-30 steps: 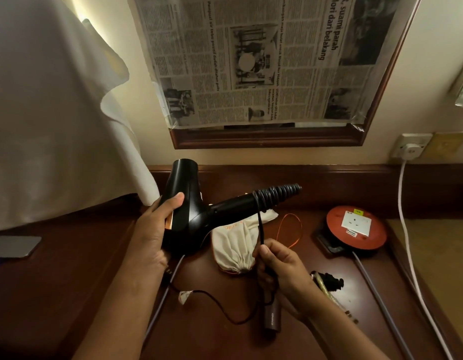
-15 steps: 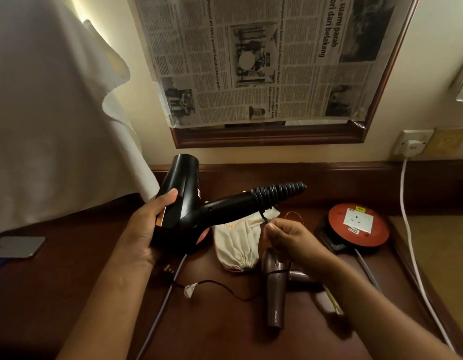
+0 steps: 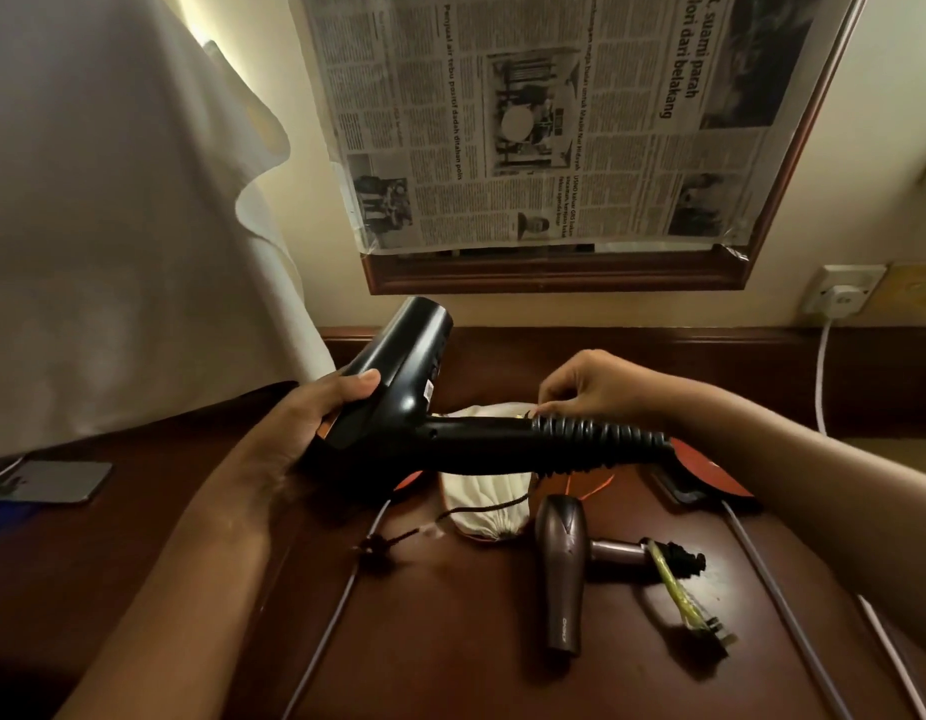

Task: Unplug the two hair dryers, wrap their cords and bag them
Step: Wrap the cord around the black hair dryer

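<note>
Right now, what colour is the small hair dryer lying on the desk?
Brownish bronze, a metallic taupe; the small hair dryer shows clearly in the head view.

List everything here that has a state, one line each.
black hair dryer: held up off the desk, cord wound on its handle
left hand: grips the dryer's body
right hand: pinches the cord at the handle
brown hair dryer: lying on the desk
cloth bag: lying flat
white wall plug: plugged in

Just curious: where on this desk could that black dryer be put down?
Bare wood lies near the front edge, between the grey cable and the brown dryer. It is crowded around the cloth bag, the brown dryer and the orange reel.
</note>
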A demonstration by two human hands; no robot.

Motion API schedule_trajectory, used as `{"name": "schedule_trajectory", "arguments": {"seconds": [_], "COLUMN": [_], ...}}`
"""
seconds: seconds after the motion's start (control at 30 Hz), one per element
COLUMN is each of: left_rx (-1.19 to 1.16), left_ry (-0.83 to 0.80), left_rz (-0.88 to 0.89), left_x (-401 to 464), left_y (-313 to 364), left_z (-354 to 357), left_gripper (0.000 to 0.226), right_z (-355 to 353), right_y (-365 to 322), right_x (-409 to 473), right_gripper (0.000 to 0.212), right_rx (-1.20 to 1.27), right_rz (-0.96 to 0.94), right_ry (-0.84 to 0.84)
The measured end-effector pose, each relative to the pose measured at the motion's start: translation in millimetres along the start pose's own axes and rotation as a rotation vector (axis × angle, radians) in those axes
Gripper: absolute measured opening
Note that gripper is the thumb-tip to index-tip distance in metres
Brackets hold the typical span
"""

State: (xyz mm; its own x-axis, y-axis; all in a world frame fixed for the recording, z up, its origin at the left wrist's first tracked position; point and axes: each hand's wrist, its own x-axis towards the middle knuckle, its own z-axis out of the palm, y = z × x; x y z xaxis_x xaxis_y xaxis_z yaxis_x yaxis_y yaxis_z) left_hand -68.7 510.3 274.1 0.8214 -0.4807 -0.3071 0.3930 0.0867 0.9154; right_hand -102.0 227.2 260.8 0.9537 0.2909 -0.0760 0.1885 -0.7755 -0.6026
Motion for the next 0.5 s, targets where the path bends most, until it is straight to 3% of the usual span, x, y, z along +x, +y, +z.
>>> {"name": "schedule_trajectory", "arguments": {"seconds": [0.07, 0.17, 0.27, 0.4, 0.5], "left_rx": [0.054, 0.183, 0.386, 0.404, 0.420], "left_ry": [-0.014, -0.012, 0.095, 0.182, 0.224], "left_rz": [-0.005, 0.000, 0.045, 0.100, 0.133], "left_x": [-0.2, 2.9, 6.0, 10.1, 11.3], "left_y": [0.6, -0.7, -1.4, -5.7, -8.3], "left_z": [-2.5, -7.7, -5.3, -0.3, -0.2], "left_gripper": [0.052, 0.083, 0.077, 0.057, 0.058], "right_z": [-4.1, -11.4, -17.8, -16.8, -13.0], "right_y": [-8.7, -18.7, -26.7, -38.5, -49.2], "right_x": [0.7, -2.0, -6.6, -11.9, -17.9], "right_gripper": [0.025, 0.022, 0.017, 0.019, 0.023], "right_rx": [-0.035, -0.089, -0.187, -0.343, -0.422], "right_rz": [-0.019, -0.052, -0.080, -0.081, -0.050], "right_ry": [-0.029, -0.027, 0.027, 0.069, 0.083]}}
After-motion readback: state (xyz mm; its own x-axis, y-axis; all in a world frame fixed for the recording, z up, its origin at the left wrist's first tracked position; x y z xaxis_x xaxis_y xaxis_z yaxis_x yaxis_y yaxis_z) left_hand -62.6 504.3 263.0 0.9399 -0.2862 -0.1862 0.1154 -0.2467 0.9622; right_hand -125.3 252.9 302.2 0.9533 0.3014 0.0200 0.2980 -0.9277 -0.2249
